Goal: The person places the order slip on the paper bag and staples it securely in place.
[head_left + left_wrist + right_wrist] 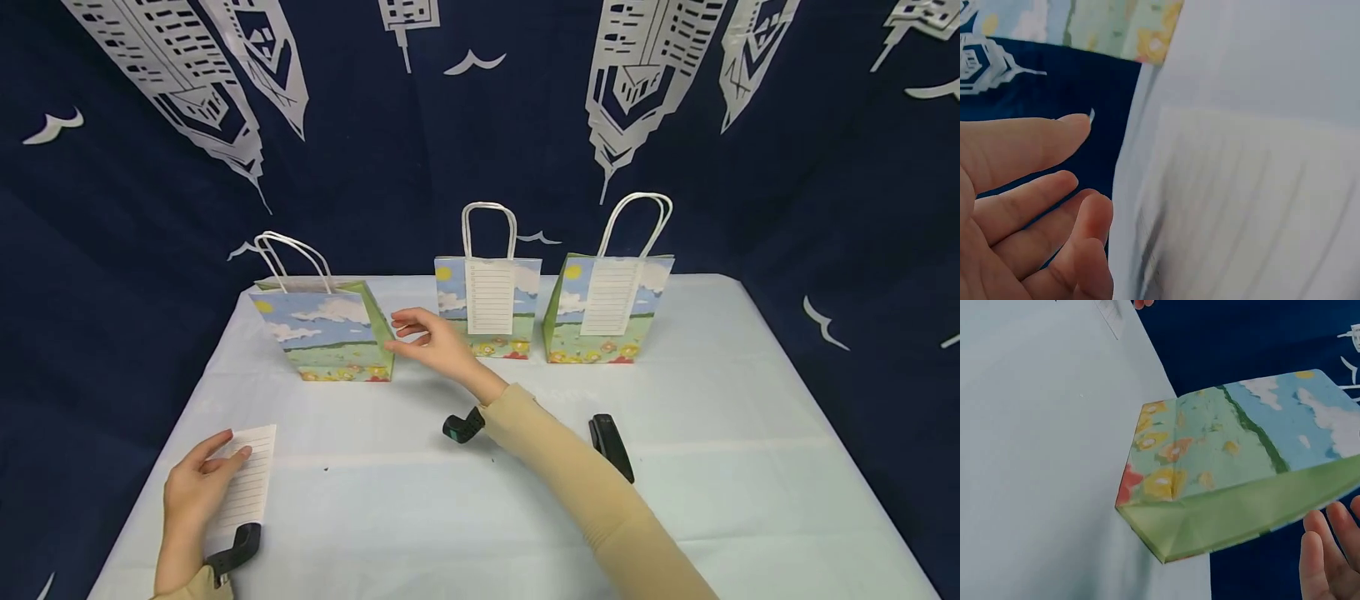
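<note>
A paper gift bag [333, 333] with a painted meadow and white handles stands at the table's left back. Just beside its green side panel is my right hand [444, 346], thumb and fingers parted and holding nothing. In the right wrist view, the fingertips [1313, 547] are close to the bag's [1241, 437] green side; contact is hard to tell. At the front left lies a lined paper slip [251, 479]. My left hand [191, 492] is over its left edge. The left wrist view shows the thumb [1029, 147] apart from the loosely bent fingers, with the slip [1254, 206] beyond them.
Two matching bags, a middle one [452, 304] and a right one [562, 333], stand along the back, each with a lined slip on its front. A black stapler [611, 447] lies right of centre. Dark blue printed cloth [420, 167] hangs behind the table.
</note>
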Motion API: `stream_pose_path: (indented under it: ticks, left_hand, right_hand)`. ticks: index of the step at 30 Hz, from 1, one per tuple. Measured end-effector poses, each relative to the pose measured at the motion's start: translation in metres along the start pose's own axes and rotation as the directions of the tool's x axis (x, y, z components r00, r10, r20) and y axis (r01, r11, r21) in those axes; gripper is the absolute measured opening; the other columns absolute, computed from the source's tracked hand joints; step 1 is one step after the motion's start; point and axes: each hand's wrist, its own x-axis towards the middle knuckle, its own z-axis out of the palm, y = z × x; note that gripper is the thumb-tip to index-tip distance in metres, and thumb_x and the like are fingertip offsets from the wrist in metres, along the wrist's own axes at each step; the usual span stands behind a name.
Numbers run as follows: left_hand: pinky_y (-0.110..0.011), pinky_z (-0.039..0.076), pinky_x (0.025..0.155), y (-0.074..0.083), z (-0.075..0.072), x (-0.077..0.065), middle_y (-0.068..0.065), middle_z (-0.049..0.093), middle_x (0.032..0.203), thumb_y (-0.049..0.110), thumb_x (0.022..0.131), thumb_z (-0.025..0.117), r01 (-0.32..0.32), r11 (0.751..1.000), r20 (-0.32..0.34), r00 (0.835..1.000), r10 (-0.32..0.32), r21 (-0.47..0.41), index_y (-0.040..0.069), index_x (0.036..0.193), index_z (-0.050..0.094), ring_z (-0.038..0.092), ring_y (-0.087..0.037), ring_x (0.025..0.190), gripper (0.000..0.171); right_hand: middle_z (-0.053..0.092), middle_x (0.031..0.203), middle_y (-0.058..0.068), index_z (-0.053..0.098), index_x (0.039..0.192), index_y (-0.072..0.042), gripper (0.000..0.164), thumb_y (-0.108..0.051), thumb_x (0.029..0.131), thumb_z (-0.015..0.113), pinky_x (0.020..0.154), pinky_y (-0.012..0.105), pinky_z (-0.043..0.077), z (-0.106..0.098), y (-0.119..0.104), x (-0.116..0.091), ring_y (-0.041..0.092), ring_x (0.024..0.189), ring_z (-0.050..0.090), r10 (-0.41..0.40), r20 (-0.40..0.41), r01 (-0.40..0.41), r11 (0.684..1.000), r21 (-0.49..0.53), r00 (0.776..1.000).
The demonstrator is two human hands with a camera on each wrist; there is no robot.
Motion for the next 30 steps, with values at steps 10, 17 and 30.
stream_pose_path:
  ticks: [10,17,30]
  left_hand:
    - [-0.028,0.038,0.052,-0.019,0.0,0.009,-0.006,0.061,0.072,0.028,0.08,0.074,0.016,0.995,0.059,0.998,-0.022,0.098,0.004,0.137,0.047,0.05,-0.017,0.066,0.067]
    - [-0.027,0.034,0.051,-0.022,0.0,0.015,-0.004,0.052,0.064,0.023,0.079,0.075,-0.079,0.991,0.099,0.993,0.068,0.109,0.004,0.135,0.049,0.044,-0.015,0.059,0.065]
    - [-0.025,0.036,0.055,-0.019,-0.003,0.022,-0.014,0.056,0.093,0.014,0.075,0.077,-0.183,0.975,0.172,0.972,0.161,0.122,0.0,0.137,0.043,0.044,-0.012,0.064,0.072]
  right_hand:
    - [0.059,0.117,0.0,0.034,0.144,-0.015,0.076,-0.035,0.082,0.073,0.08,0.022,0.048,0.024,-0.003,0.022,0.014,0.102,0.058,0.094,-0.023,-0.095,0.992,-0.079,0.995]
    - [0.06,0.101,-0.008,0.033,0.145,-0.023,0.08,-0.044,0.079,0.073,0.074,0.024,0.049,0.031,0.0,0.031,0.005,0.086,0.06,0.148,-0.039,-0.152,0.977,-0.147,0.988]
    - [0.061,0.104,0.001,0.039,0.142,-0.013,0.062,-0.038,0.09,0.062,0.077,0.024,0.048,0.039,0.004,0.035,0.012,0.091,0.06,0.154,-0.038,-0.158,0.975,-0.158,0.987]
